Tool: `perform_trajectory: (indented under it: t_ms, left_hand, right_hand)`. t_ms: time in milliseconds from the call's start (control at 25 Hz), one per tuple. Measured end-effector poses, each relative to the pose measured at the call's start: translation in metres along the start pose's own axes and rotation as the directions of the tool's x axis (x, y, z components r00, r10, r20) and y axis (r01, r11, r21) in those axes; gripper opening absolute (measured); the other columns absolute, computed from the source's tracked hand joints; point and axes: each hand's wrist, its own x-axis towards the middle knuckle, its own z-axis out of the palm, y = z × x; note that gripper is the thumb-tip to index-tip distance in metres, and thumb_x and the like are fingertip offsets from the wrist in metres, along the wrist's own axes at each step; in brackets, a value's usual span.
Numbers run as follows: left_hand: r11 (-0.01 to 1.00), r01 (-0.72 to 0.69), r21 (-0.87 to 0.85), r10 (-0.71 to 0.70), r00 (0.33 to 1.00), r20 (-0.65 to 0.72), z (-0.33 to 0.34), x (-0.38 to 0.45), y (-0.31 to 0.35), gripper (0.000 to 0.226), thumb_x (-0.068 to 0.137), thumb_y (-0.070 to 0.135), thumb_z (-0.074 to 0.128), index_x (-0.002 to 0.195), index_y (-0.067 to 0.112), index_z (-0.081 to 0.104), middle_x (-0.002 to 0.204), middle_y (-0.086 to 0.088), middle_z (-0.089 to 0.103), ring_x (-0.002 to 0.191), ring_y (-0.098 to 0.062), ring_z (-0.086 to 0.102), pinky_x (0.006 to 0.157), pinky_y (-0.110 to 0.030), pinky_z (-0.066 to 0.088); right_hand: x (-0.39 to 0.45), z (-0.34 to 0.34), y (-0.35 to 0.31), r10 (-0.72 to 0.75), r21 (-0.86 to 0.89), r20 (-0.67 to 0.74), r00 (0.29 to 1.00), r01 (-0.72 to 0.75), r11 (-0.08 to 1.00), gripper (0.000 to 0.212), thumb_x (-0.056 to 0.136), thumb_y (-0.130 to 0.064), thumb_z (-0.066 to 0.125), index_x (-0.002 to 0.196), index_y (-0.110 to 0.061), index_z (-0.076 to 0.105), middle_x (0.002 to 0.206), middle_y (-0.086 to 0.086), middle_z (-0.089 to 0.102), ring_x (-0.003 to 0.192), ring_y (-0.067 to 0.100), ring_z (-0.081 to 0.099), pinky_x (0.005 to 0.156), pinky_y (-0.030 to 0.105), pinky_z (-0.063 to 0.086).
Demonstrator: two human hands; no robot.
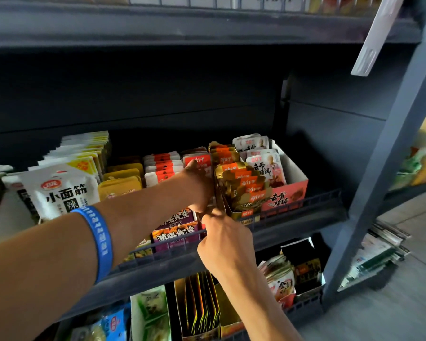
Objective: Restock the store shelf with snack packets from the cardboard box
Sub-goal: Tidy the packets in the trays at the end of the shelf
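- The snack packets (244,185) being handled are small gold-foil pouches with an orange-red band and white lettering across the top. They stand upright in a tight overlapping row, front to back, inside a gold display carton (246,214) on the middle shelf (293,230).
- The row sits just left of a white-and-red carton (290,193) of pale packets printed with a figure, and just right of a row of red-topped packets (198,159).
- The left hand (199,185) reaches in from the lower left, with a blue wristband (96,242) on the forearm. It rests between the red-topped row and the gold row, against the gold carton's left side. Its fingers point down behind the hand, so I cannot tell whether they are spread or curled.
- The right hand (225,242) comes up from below, at the front lip of the shelf. Its fingers (214,214) are drawn together in a pinch at the lower left front corner of the gold carton; what they pinch is too small and blurred to tell.
- Farther left on the same shelf stand white pouches with black characters (64,193), yellow packets (121,183) and white packets with red labels (161,168); purple cartons (175,230) face the shelf front.
- The lower shelf (305,308) holds more cartons of packets, among them an upright gold-and-orange set (202,303).
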Motion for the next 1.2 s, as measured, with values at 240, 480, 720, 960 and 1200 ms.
perform_trajectory:
  t_ms: [240,480,720,960,1200]
  left_hand:
    - [0.970,0.062,-0.236,-0.105,0.979,-0.175,0.004,-0.005,-0.008,0.028,0.099,0.032,0.051,0.122,0.021,0.063,0.117,0.003,0.067,0.098,-0.015,0.065,0.088,-0.028,0.055]
    - [0.894,0.042,-0.446,-0.231,0.896,-0.380,0.002,-0.009,-0.016,0.020,0.093,0.031,0.058,0.107,0.020,0.067,0.098,0.002,0.068,0.074,-0.013,0.059,0.067,-0.028,0.054]
    - [0.868,-0.232,-0.440,-0.164,0.701,-0.694,-0.035,-0.028,0.023,0.040,0.100,0.050,0.038,0.132,0.030,0.050,0.106,0.006,0.063,0.101,-0.019,0.066,0.085,-0.035,0.052]
    - [0.957,-0.209,-0.201,0.022,0.743,-0.669,-0.023,0.010,0.037,0.050,0.100,0.052,0.021,0.133,0.027,0.049,0.128,0.002,0.060,0.116,-0.016,0.058,0.110,-0.048,0.039]
    - [0.814,-0.269,-0.515,-0.083,0.824,-0.561,-0.042,0.015,0.027,0.072,0.087,0.077,0.018,0.136,0.033,0.047,0.119,-0.003,0.067,0.095,-0.015,0.066,0.091,-0.043,0.053]
  right_hand:
    - [0.004,0.002,0.005,-0.042,0.022,-0.029,0.999,0.043,0.999,0.017,0.091,-0.011,0.050,0.102,-0.020,0.060,0.111,-0.004,0.066,0.100,0.018,0.066,0.082,0.032,0.052]
    - [0.015,-0.012,0.030,-0.063,0.233,-0.596,0.801,0.247,0.941,0.031,0.083,-0.009,0.040,0.065,-0.015,0.064,0.060,-0.008,0.060,0.046,0.007,0.054,0.038,0.019,0.041]
    - [0.032,-0.037,0.108,0.314,0.270,-0.416,0.854,-0.214,0.939,0.049,0.084,-0.002,0.061,0.127,-0.025,0.052,0.135,-0.004,0.053,0.113,0.015,0.057,0.079,0.018,0.048]
    - [0.037,-0.036,0.115,0.256,0.083,-0.127,0.958,-0.247,0.965,0.054,0.086,-0.009,0.061,0.137,-0.026,0.050,0.141,-0.004,0.044,0.128,0.025,0.045,0.105,0.042,0.044]
    - [0.037,-0.035,0.114,0.280,0.100,-0.164,0.946,-0.266,0.959,0.040,0.086,-0.010,0.059,0.123,-0.025,0.059,0.134,-0.008,0.048,0.123,0.022,0.047,0.102,0.043,0.045]
